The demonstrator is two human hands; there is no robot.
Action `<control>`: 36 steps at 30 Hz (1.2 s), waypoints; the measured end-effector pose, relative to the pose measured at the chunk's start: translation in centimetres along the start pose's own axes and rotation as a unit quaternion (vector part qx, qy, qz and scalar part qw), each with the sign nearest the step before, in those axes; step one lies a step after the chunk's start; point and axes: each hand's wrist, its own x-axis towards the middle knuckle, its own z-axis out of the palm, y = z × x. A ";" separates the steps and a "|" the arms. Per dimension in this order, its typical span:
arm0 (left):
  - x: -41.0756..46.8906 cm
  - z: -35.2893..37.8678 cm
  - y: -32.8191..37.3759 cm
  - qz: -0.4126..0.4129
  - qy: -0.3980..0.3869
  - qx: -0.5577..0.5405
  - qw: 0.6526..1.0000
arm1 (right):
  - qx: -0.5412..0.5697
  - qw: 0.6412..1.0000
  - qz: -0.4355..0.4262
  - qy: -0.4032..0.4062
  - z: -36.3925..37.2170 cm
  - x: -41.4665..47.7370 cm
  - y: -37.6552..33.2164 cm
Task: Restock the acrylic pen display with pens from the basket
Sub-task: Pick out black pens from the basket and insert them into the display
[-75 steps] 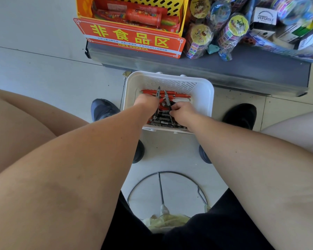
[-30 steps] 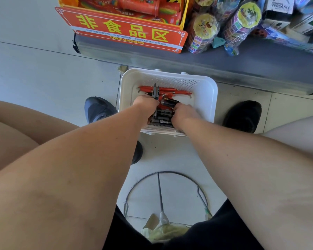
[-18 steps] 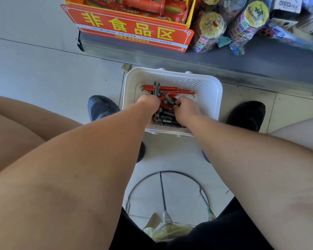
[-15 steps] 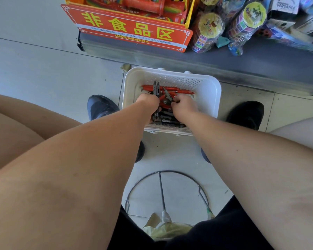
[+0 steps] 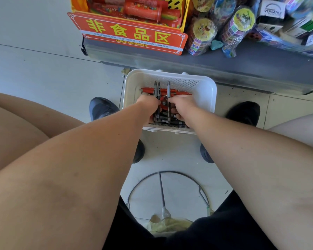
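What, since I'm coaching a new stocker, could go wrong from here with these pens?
1. The left hand holds two dark pens at once, close beside the grey pen in the right hand; one could slip from that grip among the red pens.
2. The basket sits on the floor between the dark shoes; a shifted foot might knock it.

place: was a shop, goods aisle | landmark: red sign (image 5: 128, 34) reading 非食品区, fixed to a yellow crate (image 5: 177, 2) of packaged tubes | right of sign: cellophane-wrapped toy cylinders (image 5: 201, 37) and a box marked VERSATILE (image 5: 272, 12) crowded the grey shelf base (image 5: 242, 64) | below sign: tiled floor (image 5: 43, 69) carried a white basket (image 5: 206, 94) of pens (image 5: 181, 91)
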 end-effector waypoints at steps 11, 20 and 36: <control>-2.2 -0.1 0.0 0.010 -0.020 -0.024 0.999 | 0.010 0.999 -0.001 -0.036 -0.7 -1.7 -0.5; -3.6 -0.6 0.1 0.039 -0.029 -0.033 0.998 | 0.008 0.998 -0.059 -0.030 -1.5 -3.6 -1.0; -8.4 -0.7 1.3 0.132 -0.025 -0.016 0.991 | 0.040 0.987 -0.156 -0.012 -3.6 -8.3 -3.4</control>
